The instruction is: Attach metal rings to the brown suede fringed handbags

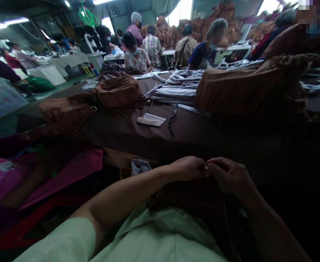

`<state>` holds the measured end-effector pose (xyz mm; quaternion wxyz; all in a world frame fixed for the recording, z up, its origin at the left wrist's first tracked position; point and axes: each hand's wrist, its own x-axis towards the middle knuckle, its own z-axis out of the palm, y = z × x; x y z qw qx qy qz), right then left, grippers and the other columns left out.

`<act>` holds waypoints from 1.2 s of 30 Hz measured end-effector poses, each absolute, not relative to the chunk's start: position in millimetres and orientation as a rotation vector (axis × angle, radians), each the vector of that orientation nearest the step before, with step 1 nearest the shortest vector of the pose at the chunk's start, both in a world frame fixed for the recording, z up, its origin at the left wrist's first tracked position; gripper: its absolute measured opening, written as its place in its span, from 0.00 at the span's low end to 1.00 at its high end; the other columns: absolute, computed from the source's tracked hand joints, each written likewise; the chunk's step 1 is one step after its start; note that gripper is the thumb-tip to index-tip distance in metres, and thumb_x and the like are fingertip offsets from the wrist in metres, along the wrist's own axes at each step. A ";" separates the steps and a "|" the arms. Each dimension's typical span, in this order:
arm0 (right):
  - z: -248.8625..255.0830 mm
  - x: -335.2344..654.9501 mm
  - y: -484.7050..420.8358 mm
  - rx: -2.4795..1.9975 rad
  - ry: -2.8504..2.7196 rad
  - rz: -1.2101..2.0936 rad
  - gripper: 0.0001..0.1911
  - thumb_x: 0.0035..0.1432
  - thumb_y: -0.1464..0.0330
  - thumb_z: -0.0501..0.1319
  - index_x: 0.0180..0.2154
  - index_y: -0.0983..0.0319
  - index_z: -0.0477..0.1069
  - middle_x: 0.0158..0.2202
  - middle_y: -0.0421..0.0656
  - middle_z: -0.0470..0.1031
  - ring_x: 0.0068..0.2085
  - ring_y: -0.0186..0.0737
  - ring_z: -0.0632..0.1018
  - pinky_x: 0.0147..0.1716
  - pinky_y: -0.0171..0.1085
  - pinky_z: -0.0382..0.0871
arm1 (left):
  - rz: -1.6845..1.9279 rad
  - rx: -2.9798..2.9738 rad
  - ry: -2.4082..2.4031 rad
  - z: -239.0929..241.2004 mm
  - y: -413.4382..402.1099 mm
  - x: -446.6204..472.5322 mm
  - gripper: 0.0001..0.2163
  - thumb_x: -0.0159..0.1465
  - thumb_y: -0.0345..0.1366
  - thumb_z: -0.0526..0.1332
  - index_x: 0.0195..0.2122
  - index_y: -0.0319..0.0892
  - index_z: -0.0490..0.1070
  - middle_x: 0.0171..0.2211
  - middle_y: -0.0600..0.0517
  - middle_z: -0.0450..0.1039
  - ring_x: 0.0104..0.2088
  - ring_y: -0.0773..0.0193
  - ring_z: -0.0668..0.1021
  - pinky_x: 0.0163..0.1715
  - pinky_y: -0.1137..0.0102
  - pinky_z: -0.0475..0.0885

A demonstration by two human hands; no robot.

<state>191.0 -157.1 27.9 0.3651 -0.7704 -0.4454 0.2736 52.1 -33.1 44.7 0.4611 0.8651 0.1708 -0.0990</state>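
Small shiny piece (206,166) is seen, in the head view, between the two hands, apparently just off the near edge of the worktop (127,133). It is pinched at the fingertips of the left hand (190,168), whose other fingers are curled in; by the right hand (232,174) it is met with thumb and forefinger nearly closed, the remaining fingers loosely bent. What it is fixed to, if anything, cannot be told. With so little surface to be gripped, it could be dropped if either pinch were relaxed too soon. If dropped, it might easily be lost in the dim brown material (192,198) below, since little light is thrown there.
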 end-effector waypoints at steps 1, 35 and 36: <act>22.0 193.4 -165.7 -1.985 -1.116 0.707 0.20 0.58 0.52 0.57 0.40 0.60 0.75 0.35 0.46 0.79 0.36 0.47 0.78 0.37 0.40 0.72 | -0.294 1.958 0.399 36.4 -30.1 54.2 0.08 0.61 0.40 0.61 0.34 0.39 0.69 0.26 0.53 0.70 0.29 0.64 0.75 0.31 0.71 0.69; -39.7 192.4 -196.0 -1.706 -1.069 0.932 0.17 0.52 0.53 0.62 0.35 0.61 0.68 0.29 0.39 0.72 0.32 0.41 0.73 0.30 0.37 0.68 | 0.043 1.616 0.501 23.4 -27.5 38.7 0.28 0.44 0.46 0.73 0.45 0.40 0.74 0.29 0.57 0.67 0.29 0.69 0.67 0.27 0.76 0.60; -37.4 191.3 -195.4 -1.696 -1.054 0.950 0.17 0.52 0.53 0.62 0.35 0.61 0.69 0.29 0.40 0.72 0.32 0.41 0.73 0.30 0.37 0.68 | 0.078 1.557 0.490 22.3 -27.8 39.8 0.27 0.44 0.45 0.73 0.45 0.39 0.74 0.28 0.57 0.66 0.28 0.70 0.66 0.27 0.76 0.61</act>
